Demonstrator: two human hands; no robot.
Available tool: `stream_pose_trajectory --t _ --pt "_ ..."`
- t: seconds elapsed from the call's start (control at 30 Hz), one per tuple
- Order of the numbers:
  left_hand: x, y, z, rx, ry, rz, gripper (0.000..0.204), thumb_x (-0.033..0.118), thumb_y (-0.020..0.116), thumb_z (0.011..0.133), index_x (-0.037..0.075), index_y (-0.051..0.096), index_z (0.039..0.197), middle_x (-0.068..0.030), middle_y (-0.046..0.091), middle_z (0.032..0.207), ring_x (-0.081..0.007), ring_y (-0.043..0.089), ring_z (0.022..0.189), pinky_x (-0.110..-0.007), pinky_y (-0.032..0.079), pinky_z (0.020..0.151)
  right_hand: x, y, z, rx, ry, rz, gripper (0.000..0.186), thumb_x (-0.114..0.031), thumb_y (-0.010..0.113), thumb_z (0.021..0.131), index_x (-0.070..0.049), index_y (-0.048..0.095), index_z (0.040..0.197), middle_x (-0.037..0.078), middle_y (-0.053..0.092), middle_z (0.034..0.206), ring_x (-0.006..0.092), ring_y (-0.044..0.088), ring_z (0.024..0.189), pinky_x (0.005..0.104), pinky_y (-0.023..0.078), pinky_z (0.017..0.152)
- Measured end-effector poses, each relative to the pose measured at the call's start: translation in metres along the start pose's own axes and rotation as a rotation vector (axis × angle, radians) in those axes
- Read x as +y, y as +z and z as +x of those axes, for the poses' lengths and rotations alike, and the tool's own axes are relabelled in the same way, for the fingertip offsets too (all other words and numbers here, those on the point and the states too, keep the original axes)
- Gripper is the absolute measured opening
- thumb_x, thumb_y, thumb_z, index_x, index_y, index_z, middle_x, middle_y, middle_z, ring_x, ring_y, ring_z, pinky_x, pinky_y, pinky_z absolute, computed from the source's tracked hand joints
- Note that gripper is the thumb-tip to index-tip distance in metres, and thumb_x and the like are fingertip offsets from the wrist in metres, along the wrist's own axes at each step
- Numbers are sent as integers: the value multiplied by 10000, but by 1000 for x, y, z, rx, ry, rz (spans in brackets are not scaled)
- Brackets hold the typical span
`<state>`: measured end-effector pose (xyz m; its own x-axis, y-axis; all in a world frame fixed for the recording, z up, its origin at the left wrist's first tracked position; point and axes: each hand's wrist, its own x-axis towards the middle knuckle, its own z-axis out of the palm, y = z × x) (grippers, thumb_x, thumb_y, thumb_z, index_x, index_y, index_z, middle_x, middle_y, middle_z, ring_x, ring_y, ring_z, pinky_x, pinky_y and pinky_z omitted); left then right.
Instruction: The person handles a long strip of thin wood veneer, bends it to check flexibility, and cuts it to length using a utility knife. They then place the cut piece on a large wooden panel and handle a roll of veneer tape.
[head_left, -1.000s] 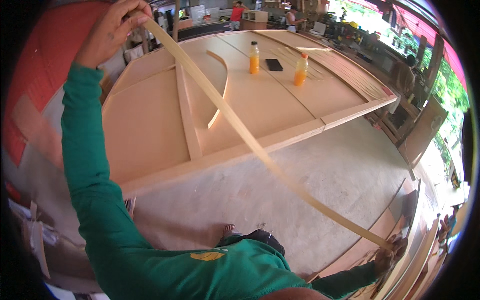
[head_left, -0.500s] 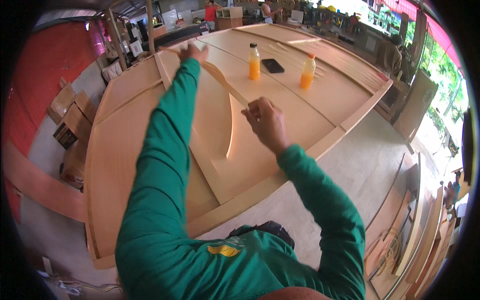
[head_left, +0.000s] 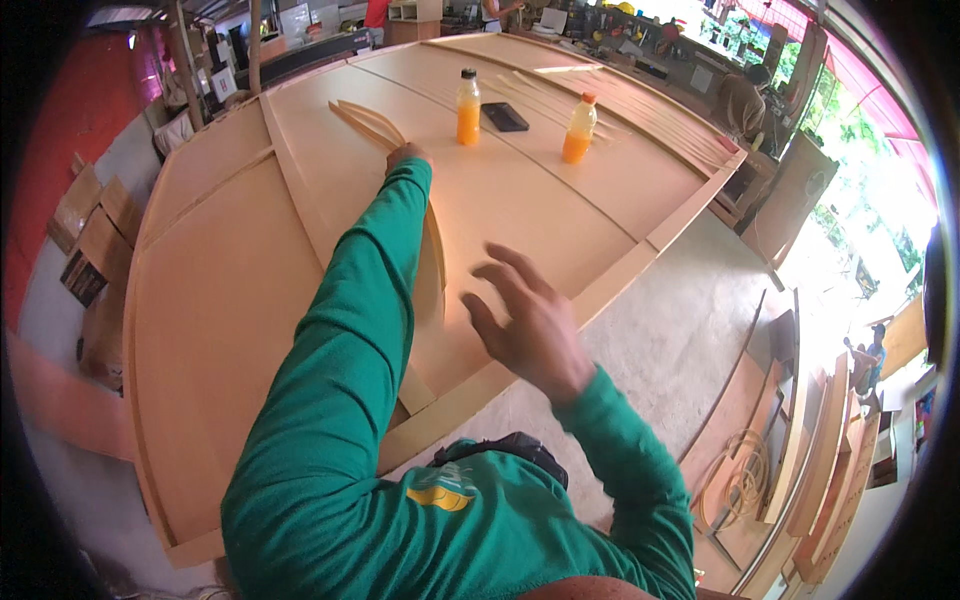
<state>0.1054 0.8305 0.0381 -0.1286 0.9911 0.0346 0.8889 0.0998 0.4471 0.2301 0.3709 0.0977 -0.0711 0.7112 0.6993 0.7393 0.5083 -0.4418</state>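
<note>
My left arm reaches far over a large framed wooden panel [head_left: 225, 300]. Its hand [head_left: 408, 154] is closed around a thin, curved, light wood strip [head_left: 438, 245]. A looped part of strip material stands out beyond the fingers on the far left side, and the rest bows down along my sleeve. Closer to me, my right hand [head_left: 532, 322] hovers over the panel near its front edge, fingers spread and holding nothing. It is slightly blurred.
Two bottles of orange drink [head_left: 468, 110] [head_left: 579, 132] and a dark phone [head_left: 504, 117] rest on the panel. Thin strips lie toward its far right. Cardboard boxes [head_left: 100, 250] stand at left; boards [head_left: 820, 470] and a coil [head_left: 733, 478] lie at right. People are in the background.
My right hand has let go of the strip and opened, moving down toward me. My left hand has come nearer along the strip. The whole view has shifted slightly.
</note>
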Motion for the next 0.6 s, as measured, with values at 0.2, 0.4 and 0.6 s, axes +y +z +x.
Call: stream_pose_trajectory --t 0.2,0.4,0.6 --pt "45 15 26 126 -2 -123 340 219 757 949 74 765 1256 -181 730 1358 -377 730 1222 -451 613 1035 -67 -180 -120 684 -149 655 346 -318 574 1047 -22 705 1168 135 699 1217 221 689 1058 383 563 899" --pt "29 0 39 205 0 -166 311 186 790 890 43 791 1166 -221 761 1268 -375 734 1210 -445 610 1024 -129 -213 -104 848 -961 469 345 -356 573 1056 -50 727 1093 114 739 1104 250 683 961 414 558 846" --pt "65 7 -51 113 -15 -247 621 410 876 832 47 724 1312 -211 704 1378 -366 697 1270 -456 595 1067 -117 -203 -117 807 -940 340 332 -353 568 1067 -59 719 1088 101 747 1109 258 690 998 447 557 887"
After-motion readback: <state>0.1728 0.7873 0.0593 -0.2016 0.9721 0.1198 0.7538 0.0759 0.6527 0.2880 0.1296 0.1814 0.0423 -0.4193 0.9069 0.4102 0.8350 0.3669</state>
